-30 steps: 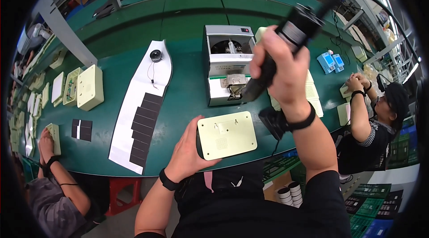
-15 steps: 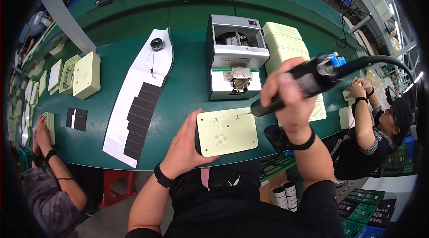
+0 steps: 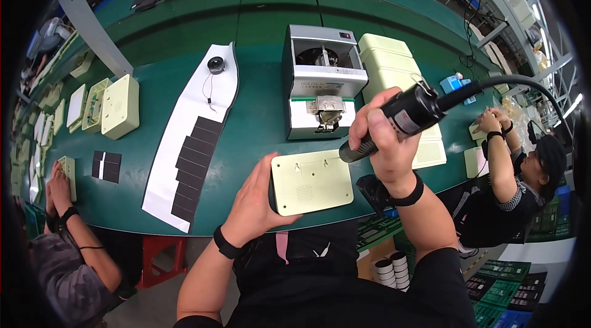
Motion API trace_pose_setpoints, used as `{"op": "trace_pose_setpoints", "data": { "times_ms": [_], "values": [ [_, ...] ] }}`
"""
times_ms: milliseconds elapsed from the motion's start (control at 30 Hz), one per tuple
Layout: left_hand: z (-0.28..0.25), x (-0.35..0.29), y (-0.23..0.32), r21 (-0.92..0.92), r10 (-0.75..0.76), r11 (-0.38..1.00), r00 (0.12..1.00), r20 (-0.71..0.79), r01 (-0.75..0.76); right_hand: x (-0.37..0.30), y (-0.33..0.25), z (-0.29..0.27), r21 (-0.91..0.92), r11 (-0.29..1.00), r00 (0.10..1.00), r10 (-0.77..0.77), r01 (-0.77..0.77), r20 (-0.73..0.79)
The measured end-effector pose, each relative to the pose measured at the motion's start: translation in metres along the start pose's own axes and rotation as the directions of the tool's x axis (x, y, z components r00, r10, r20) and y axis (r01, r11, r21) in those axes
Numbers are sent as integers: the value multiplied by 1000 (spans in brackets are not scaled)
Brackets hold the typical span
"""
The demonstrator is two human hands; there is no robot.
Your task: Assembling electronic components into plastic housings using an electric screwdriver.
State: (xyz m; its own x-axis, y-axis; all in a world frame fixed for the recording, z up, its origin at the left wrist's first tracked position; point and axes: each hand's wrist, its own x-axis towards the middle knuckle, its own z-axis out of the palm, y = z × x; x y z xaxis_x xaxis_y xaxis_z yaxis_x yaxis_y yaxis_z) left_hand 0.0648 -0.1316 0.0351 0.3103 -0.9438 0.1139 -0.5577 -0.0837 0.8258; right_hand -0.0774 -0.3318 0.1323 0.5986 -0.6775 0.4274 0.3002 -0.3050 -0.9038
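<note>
A pale yellow-green plastic housing (image 3: 326, 189) lies on the green table near its front edge, its face with holes and two hanging slots turned up. My left hand (image 3: 253, 198) grips the housing by its left side, thumb along the front edge. In my right hand (image 3: 388, 143) is a black electric screwdriver (image 3: 411, 112), fingers wrapped round its body. The tool slants down to the left, its nose at the housing's upper right corner. The bit's tip is too small to make out. From the tool's back end a thick black cable runs to the right.
Behind the housing stands a grey screw feeder (image 3: 325, 81). Stacked pale housings (image 3: 394, 60) are right of it. To the left lie a white sheet (image 3: 178, 125) with black foam strips, a small speaker (image 3: 215, 65) and more housings (image 3: 120, 106). Co-workers sit at both sides.
My right hand and the screwdriver have shifted slightly left and down, and the blur on them is gone. My left hand still grips the housing.
</note>
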Motion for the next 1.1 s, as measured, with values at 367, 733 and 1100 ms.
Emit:
{"op": "trace_pose_setpoints", "data": {
  "times_ms": [367, 733, 1100],
  "values": [
    [17, 13, 9, 27, 71, 997, 997, -27, -71, 57, -30, 17, 104, 980, 982, -161, 171, -96],
    [23, 19, 4, -28, 74, 997, 997, -37, -75, 25, -37, 46, 219, 975, 993, -58, 34, 103],
    [21, 21, 6, -57, 96, 994, 994, -43, -98, 14, 1, 64, 165, 981, 975, 69, -105, 210]
  ]
}}
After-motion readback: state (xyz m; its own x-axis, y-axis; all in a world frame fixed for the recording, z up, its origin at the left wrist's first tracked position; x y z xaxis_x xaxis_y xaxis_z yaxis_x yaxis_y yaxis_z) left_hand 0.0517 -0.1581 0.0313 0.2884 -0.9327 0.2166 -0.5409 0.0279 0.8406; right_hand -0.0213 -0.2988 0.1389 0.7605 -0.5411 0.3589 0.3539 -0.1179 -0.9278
